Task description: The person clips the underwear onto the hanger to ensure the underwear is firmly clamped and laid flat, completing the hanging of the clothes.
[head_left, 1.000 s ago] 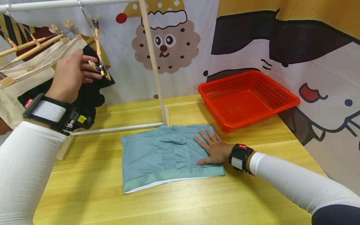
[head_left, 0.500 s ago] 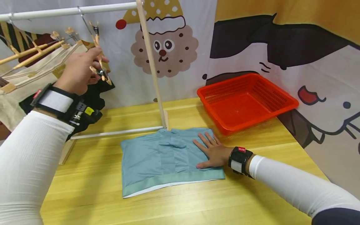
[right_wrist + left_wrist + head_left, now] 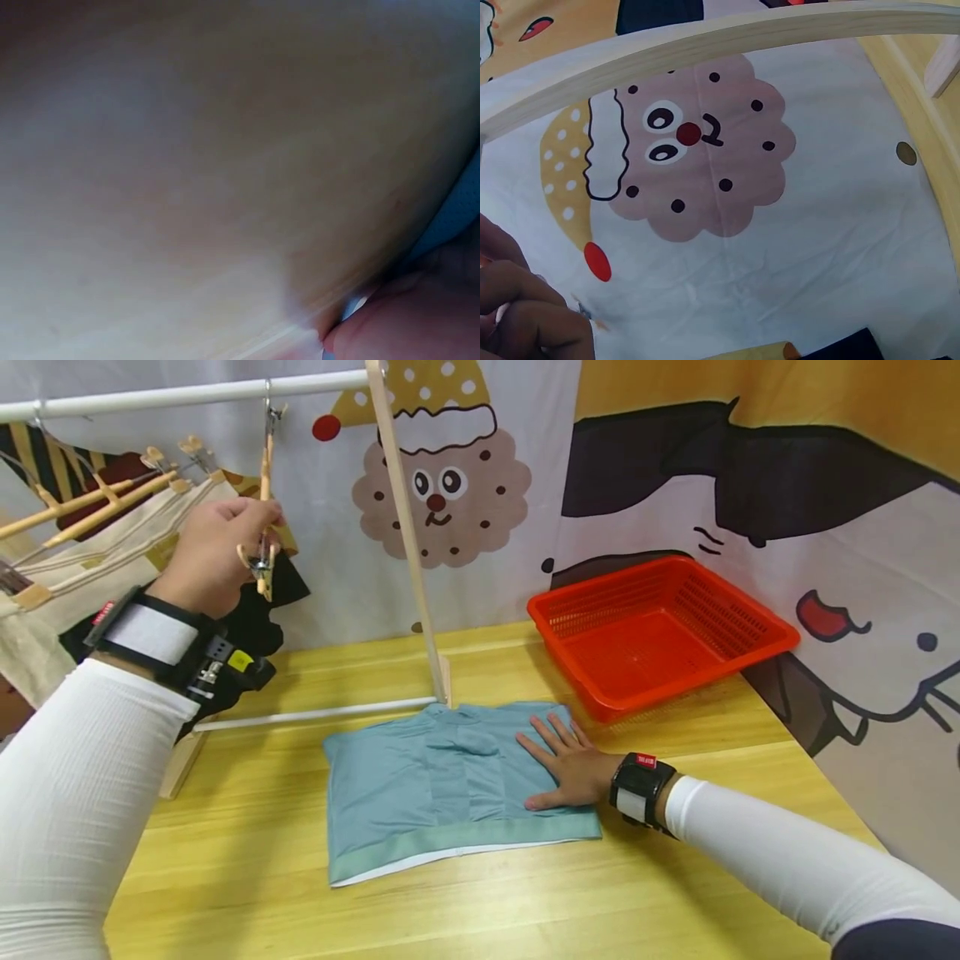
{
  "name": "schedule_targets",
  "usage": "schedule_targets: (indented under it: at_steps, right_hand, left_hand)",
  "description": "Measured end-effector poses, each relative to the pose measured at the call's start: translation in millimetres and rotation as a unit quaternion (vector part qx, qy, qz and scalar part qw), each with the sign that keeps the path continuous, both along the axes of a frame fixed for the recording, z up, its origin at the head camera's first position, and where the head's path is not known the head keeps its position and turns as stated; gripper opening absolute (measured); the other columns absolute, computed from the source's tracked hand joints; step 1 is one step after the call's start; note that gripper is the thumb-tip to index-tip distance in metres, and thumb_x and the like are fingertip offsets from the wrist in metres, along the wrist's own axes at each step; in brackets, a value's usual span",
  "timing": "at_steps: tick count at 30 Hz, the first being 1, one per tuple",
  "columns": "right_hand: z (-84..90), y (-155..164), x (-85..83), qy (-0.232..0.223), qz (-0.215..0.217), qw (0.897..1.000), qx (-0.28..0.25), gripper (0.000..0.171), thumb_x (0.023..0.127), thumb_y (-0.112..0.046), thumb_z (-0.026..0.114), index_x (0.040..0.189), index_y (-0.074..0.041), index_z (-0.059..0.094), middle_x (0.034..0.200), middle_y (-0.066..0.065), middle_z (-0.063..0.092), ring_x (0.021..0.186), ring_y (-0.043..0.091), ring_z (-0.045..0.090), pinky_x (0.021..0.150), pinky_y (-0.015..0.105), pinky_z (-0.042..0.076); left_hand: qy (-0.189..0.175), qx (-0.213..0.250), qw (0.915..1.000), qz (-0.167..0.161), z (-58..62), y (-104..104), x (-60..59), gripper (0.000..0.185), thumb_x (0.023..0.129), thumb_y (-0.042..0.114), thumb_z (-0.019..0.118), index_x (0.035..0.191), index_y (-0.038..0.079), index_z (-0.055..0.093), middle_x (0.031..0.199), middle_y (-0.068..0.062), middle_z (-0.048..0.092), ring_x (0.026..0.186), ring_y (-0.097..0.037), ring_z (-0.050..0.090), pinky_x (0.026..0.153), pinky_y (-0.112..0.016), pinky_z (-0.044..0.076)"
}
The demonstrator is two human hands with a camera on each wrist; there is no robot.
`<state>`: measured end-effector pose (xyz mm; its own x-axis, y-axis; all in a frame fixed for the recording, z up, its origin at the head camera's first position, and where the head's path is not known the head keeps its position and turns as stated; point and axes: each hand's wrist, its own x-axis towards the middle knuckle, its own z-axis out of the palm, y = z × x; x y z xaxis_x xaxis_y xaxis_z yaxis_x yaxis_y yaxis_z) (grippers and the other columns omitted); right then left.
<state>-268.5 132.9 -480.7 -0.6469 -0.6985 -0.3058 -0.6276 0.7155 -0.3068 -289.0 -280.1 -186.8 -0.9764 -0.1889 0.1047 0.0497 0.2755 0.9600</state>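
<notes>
The fingers of the left hand (image 3: 213, 547) are curled round the lower end of a wooden clip hanger (image 3: 263, 502), a metal clip being pinched just below the fingertips; in the left wrist view only curled fingertips (image 3: 532, 322) are seen at the lower corner, against the printed backdrop. The hanger is hung by its hook from the white rail (image 3: 180, 395) and is seen edge-on, its long axis running almost straight down from rail to hand. The right hand (image 3: 566, 760) is laid flat, fingers straight and spread, on the right part of the folded teal garment (image 3: 435, 777), nothing being gripped by it. The garment lies on the yellow table (image 3: 525, 902), just in front of the rack's wooden upright (image 3: 408, 535), its long axis running left to right — down and to the right of the hanger, and well apart from it. The right hand is touching the garment; the left is the farther one. Further hangers with cream fabric (image 3: 97, 547) are hung to the left, and a red basket (image 3: 660, 622) stands behind the garment to the right.
</notes>
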Motion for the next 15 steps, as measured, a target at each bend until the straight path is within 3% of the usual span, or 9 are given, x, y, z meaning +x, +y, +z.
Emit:
schedule_targets:
  at_steps: [5,7,11,15]
  right_hand:
    - [2.3,-1.8,0.1,-0.001,0.002,1.0,-0.008,0.109,0.084,-0.081,0.05,0.162,-0.02,0.006,0.168,0.015,-0.011,0.153,0.043,-0.015,0.12,0.064,-0.009]
    - [1.3,-1.9,-0.3,-0.003,0.001,1.0,-0.003,0.109,0.084,-0.082,0.049,0.162,-0.021,0.004,0.168,0.014,-0.012,0.153,0.042,-0.016,0.12,0.063,-0.009]
    - [-2.8,-1.1,-2.2,-0.003,-0.004,1.0,0.009,0.11,0.083,-0.084,0.047,0.162,-0.024,0.0,0.168,0.011,-0.016,0.153,0.039,-0.017,0.12,0.062,-0.01]
    - [-0.3,-2.0,-1.7,0.007,0.002,1.0,0.003,0.108,0.084,-0.081,0.05,0.162,-0.021,0.004,0.168,0.014,-0.012,0.153,0.043,-0.013,0.12,0.064,-0.007]
  left_hand:
    - [0.015,0.039,0.9991,-0.01,5.0,0.5,7.6,0.021,0.099,0.024,0.062,0.087,0.008,0.069,0.058,0.003,0.055,0.047,-0.008,0.045,0.039,-0.023,0.032]
    - [0.016,0.029,0.9994,-0.007,7.0,0.6,11.8,0.021,0.099,0.025,0.062,0.087,0.009,0.069,0.057,0.003,0.054,0.048,-0.008,0.045,0.039,-0.024,0.031]
    - [0.009,-0.04,0.9992,0.003,10.4,-2.0,22.3,0.023,0.102,0.029,0.058,0.09,0.013,0.068,0.055,0.004,0.053,0.048,-0.009,0.046,0.039,-0.025,0.032]
    - [0.009,-0.118,0.993,-0.003,5.2,-9.7,40.0,0.025,0.104,0.032,0.053,0.092,0.016,0.068,0.055,0.006,0.052,0.048,-0.01,0.043,0.039,-0.029,0.029]
